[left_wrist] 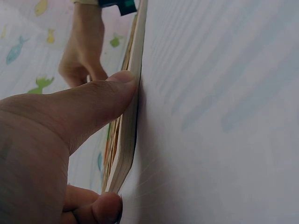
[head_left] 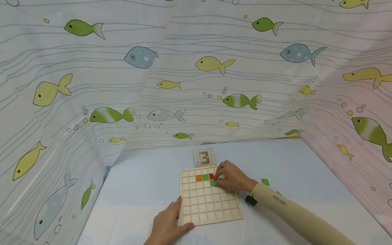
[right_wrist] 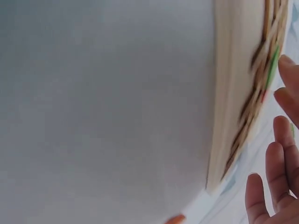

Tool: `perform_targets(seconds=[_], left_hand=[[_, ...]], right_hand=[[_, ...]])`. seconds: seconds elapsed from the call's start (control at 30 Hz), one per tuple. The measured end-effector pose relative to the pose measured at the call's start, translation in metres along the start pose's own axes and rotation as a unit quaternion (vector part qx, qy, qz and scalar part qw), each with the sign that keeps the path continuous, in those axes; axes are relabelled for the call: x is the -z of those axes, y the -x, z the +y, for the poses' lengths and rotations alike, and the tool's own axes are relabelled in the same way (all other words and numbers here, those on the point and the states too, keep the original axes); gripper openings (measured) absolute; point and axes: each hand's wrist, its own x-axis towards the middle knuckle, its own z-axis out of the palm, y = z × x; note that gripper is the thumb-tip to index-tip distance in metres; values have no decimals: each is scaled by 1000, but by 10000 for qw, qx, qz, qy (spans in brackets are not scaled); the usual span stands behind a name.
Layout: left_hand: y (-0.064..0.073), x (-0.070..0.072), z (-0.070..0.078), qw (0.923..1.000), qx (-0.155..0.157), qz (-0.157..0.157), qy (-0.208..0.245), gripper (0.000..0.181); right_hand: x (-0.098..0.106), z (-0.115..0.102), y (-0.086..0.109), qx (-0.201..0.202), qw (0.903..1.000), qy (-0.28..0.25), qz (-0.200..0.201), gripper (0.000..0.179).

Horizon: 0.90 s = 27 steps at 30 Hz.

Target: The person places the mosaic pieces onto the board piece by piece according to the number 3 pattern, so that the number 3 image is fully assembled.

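Green square tile [head_left: 212,183] lies on the pale wooden grid board [head_left: 211,206], right grip [head_left: 235,176] at it; pinched or not, I cannot tell. Left grip [head_left: 167,220], digits spread, borders the board's corner. Careless withdrawal could unseat the adjoining red tile [head_left: 211,176].

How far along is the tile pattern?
Seemingly done: an orange tile, green tile and red tile in one row of the board. In hand: right hand at a second green tile below the red; grip unclear. Apparently left: the card shows more coloured squares than the board, and loose green tiles lie to the right.
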Motion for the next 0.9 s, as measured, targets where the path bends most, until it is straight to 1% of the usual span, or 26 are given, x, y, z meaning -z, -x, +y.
perform_targets(seconds=[0.17,0.27,0.53,0.77,0.9], left_hand=[[0,0,1,10000,-17,12,26,111],[0,0,0,10000,-4,20,23,111],[-1,0,-1,10000,21,4,-27,111],[-1,-1,-1,9999,-3,95,-106,110],[-1,-1,0,9999,-8,106,-120,110]], right_hand=[[15,7,2,-300,9995,30,131,12],[22,14,4,-430,9990,82,105,14],[32,35,13,-688,9975,153,50,24],[44,49,24,-1309,9911,114,-235,33],[49,58,33,-1410,9893,167,-331,34]])
